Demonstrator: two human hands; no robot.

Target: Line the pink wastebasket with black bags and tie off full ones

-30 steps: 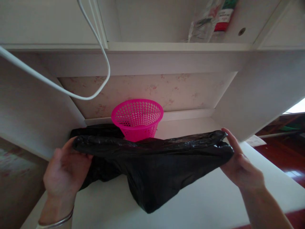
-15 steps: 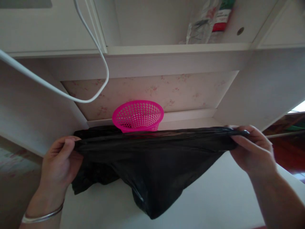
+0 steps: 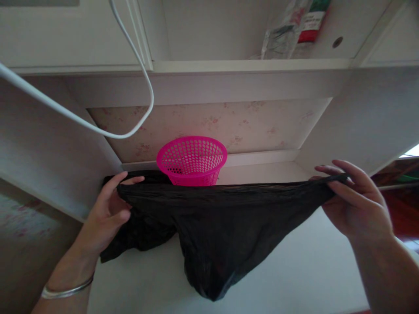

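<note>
A black plastic bag [image 3: 225,222] is stretched sideways between my hands, its top edge nearly straight and its lower part hanging in a point. My left hand [image 3: 106,209] supports the bag's left corner, with some fingers behind the edge and the thumb spread away from them. At the right end, my right hand [image 3: 360,200] pinches the gathered corner between thumb and fingers. Just behind the bag stands a pink perforated plastic basket [image 3: 193,159], its lower part partly hidden by the bag. More black plastic [image 3: 140,235] lies below and behind the left corner.
Beneath the bag is a white tabletop [image 3: 294,270], enclosed by side panels and a floral back wall [image 3: 255,126]. A white cable [image 3: 147,100] hangs in a loop at upper left. Clear plastic packaging [image 3: 281,39] and a red-and-green package [image 3: 312,22] sit on the shelf above.
My left hand has shifted right and spread its fingers, loosening its earlier pinch on the bag's corner. The right hand has moved slightly right, its upper fingers lifting. The bag's edge looks thinner.
</note>
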